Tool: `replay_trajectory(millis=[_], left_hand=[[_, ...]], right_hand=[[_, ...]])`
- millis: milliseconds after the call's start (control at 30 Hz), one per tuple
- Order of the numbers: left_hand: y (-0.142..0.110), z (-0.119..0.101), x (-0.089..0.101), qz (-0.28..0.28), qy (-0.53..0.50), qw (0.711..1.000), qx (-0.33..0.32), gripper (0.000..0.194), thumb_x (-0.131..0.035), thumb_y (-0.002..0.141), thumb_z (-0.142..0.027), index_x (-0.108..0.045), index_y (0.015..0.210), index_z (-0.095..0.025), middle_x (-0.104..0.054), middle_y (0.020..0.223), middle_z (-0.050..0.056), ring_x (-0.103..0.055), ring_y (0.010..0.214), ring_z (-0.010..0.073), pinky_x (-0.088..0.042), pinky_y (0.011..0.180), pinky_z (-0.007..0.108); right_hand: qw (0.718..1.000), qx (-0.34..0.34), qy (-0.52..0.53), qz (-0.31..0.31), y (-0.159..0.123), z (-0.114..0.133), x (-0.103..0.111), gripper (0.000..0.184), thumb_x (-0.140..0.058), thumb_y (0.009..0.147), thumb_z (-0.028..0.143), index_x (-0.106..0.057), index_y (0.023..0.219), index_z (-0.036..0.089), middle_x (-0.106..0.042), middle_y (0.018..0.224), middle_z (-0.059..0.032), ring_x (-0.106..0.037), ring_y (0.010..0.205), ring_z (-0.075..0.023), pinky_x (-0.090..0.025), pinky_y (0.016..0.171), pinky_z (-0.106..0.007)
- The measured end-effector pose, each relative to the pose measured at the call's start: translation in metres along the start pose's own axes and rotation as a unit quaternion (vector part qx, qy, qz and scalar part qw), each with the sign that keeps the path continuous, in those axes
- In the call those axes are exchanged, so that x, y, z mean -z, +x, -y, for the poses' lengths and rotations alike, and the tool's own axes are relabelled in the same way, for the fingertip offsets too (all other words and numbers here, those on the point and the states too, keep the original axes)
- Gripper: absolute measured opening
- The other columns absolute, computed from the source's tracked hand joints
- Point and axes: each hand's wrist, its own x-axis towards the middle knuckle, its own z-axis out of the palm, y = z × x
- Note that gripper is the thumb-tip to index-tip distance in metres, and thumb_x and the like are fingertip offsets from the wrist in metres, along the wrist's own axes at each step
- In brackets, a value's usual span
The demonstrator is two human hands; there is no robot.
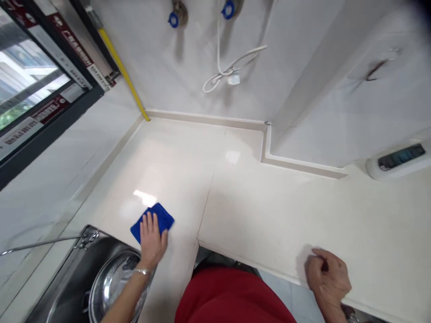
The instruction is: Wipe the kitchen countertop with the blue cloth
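Note:
My left hand (151,240) lies flat, fingers stretched out, pressing on a folded blue cloth (160,216) on the cream countertop (256,202), just beyond the sink. A thin bracelet shows on that wrist. My right hand (328,273) rests at the counter's front edge on the right, its fingers curled inward against the surface. Nothing shows inside it.
A steel sink (72,282) with a round metal bowl (114,285) sits at the lower left, a faucet (47,243) reaching over it. A window (30,85) is on the left. A white cord (232,67) hangs on the back wall. A white device (399,160) lies far right.

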Motion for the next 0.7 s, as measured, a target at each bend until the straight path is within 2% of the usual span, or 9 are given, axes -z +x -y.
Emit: replay_trajectory(millis=[100,200,367,500,600,700], left_hand=[[-0.020,-0.060,-0.006,0.002,-0.005,0.995,-0.098,0.074,-0.046,0.091,-0.031,-0.015,0.153,-0.007,-0.018,0.162,0.025,-0.009,0.152,0.0359,-0.027,0.120,0.059],[-0.016,-0.109,-0.008,0.020,-0.019,0.986,-0.166,0.077,-0.048,0.090,-0.028,-0.011,0.154,-0.008,-0.015,0.163,0.023,-0.008,0.152,0.0368,-0.030,0.119,0.059],[0.031,-0.173,-0.016,0.069,-0.068,0.954,-0.285,0.078,-0.047,0.090,-0.030,-0.007,0.155,-0.011,-0.009,0.165,0.019,-0.004,0.152,0.0354,-0.026,0.122,0.057],[0.079,-0.221,-0.040,0.065,-0.095,0.938,-0.327,0.076,-0.044,0.093,-0.035,-0.007,0.155,-0.011,-0.007,0.165,0.019,-0.001,0.153,0.0343,-0.020,0.124,0.055],[0.113,-0.245,-0.058,0.054,-0.107,0.936,-0.332,0.076,-0.045,0.092,-0.039,-0.012,0.154,-0.010,-0.011,0.164,0.021,-0.005,0.153,0.0344,-0.019,0.124,0.054],[0.146,-0.237,-0.065,0.042,-0.123,0.930,-0.345,0.072,-0.046,0.092,-0.041,-0.022,0.153,-0.013,-0.018,0.164,0.018,-0.011,0.153,0.0326,-0.021,0.123,0.052]], right_hand=[[1.000,0.005,0.015,0.003,0.000,0.001,-0.002,0.026,-0.047,0.083,0.026,-0.069,0.089,0.014,-0.065,0.092,-0.0096,-0.059,0.086,-0.0199,-0.047,0.077,-0.031],[1.000,0.000,0.021,0.006,0.001,0.000,-0.002,0.026,-0.047,0.084,0.027,-0.068,0.090,0.014,-0.064,0.094,-0.0098,-0.058,0.083,-0.0184,-0.047,0.077,-0.031],[1.000,0.005,0.021,0.011,0.001,-0.002,-0.002,0.025,-0.047,0.084,0.027,-0.067,0.092,0.014,-0.064,0.095,-0.0103,-0.058,0.086,-0.0193,-0.047,0.078,-0.032],[1.000,0.005,0.027,0.007,0.000,-0.004,-0.003,0.027,-0.046,0.085,0.029,-0.067,0.092,0.014,-0.064,0.095,-0.0098,-0.058,0.084,-0.0187,-0.047,0.078,-0.032],[1.000,0.014,0.022,0.012,0.000,-0.008,-0.002,0.029,-0.045,0.085,0.032,-0.067,0.092,0.014,-0.064,0.095,-0.0099,-0.059,0.082,-0.0191,-0.047,0.077,-0.032],[1.000,0.012,0.007,0.019,-0.001,-0.013,-0.001,0.031,-0.045,0.084,0.035,-0.066,0.094,0.015,-0.065,0.097,-0.0101,-0.060,0.086,-0.0215,-0.047,0.079,-0.034]])
